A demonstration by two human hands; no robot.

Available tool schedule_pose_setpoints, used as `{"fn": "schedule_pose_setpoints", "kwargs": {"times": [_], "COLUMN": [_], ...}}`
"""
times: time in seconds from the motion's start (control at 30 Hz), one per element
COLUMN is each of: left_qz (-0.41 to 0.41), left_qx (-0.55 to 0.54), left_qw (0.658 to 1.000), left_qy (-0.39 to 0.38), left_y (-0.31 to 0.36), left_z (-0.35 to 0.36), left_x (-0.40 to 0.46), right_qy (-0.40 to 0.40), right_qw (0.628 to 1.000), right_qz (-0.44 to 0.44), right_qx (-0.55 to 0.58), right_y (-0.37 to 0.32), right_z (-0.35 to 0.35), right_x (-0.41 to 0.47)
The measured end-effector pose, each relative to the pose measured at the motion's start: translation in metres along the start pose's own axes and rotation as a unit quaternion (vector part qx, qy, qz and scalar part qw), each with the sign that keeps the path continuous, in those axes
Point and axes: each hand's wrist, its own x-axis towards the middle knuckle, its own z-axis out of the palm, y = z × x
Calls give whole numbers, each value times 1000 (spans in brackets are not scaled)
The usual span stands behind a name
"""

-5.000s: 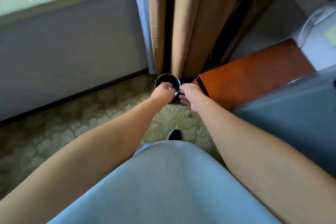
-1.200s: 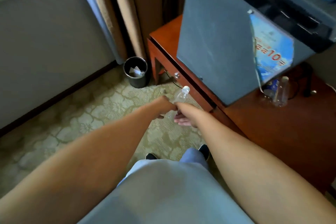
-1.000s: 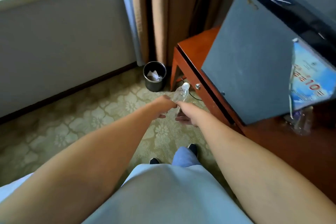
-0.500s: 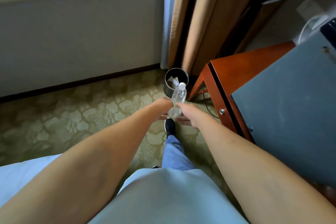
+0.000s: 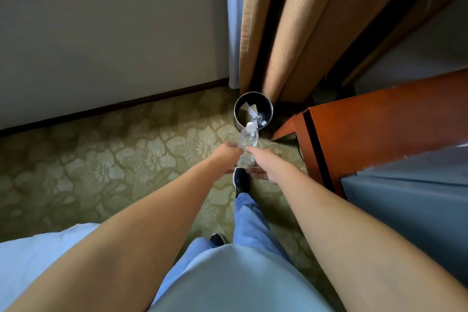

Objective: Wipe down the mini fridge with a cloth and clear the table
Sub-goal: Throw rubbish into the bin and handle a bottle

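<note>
A: Largest first. What is seen?

B: Patterned green carpet (image 5: 106, 159) is spread across the floor. A grey wall panel (image 5: 114, 40) is set under a window ledge, upper left. Tan curtains (image 5: 291, 28) are hung down the middle, reaching the floor.

A: And the furniture?

B: A reddish wooden bench (image 5: 374, 124) is seen at right. The grey mini fridge (image 5: 405, 200) is stood on it, only one flat face and a corner being caught in view. White bedding (image 5: 33, 258) is noted at lower left.

A: The person?

B: A pale shirt, blue trousers (image 5: 249, 220) and a dark shoe (image 5: 241, 181) are recorded; both bare forearms are stretched forward.

A: Smaller items?

B: A round black bin (image 5: 253, 113) is placed on the carpet at the foot of the curtains, just beside the bench corner. White paper scraps are seen inside it.

A: The task's thing?

B: A clear plastic bottle (image 5: 248, 138) with a white cap is held between both hands, cap pointed toward the bin, its top overlapping the bin's near rim in view.

A: State of each grip?

B: The left hand (image 5: 228, 157) is closed round the bottle's lower part from the left. The right hand (image 5: 263, 164) is closed on it from the right, thumb on top, fingers curled beneath.
</note>
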Motion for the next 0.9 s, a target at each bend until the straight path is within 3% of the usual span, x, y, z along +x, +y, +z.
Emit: {"fn": "schedule_pose_setpoints", "kwargs": {"times": [0.37, 0.67, 0.9], "left_qz": [-70, -54, -64], "left_qx": [-27, -19, 13], "left_qw": [997, 998, 998], "left_qy": [-23, -15, 5], "left_y": [37, 82, 65], "left_z": [19, 16, 2], "left_x": [119, 184, 193], "right_qy": [12, 41, 56], "right_qw": [999, 998, 995], "right_qz": [50, 48, 57], "right_qx": [-3, -11, -67], "right_y": [-44, -95, -88], "right_z": [-27, -40, -32], "right_x": [115, 175, 187]}}
